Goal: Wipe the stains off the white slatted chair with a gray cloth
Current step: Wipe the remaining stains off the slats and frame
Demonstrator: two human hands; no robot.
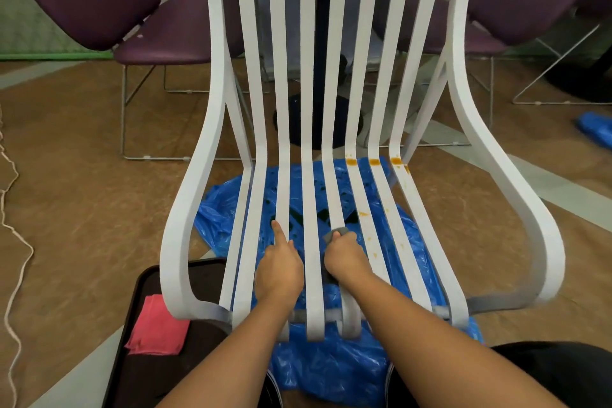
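Gray cloth [341, 232]: bunched in the right hand [344, 258], pressed on a middle seat slat of the white slatted chair [212, 129].
Right hand: fist closed round the cloth, thumb on top.
Left hand [280, 267]: holding nothing, forefinger stretched along a slat, steadying the seat.
Stains [374, 162]: orange blotches, mostly at the seat's back bend on the right-hand slats, smaller spots [363, 214] nearer.
Doing it well: I'd say slide the cloth right, wrap each slat, rub along its length, brace with the free hand.
Underneath: blue plastic sheet [334, 371] on the floor.
Writing: none readable anywhere.
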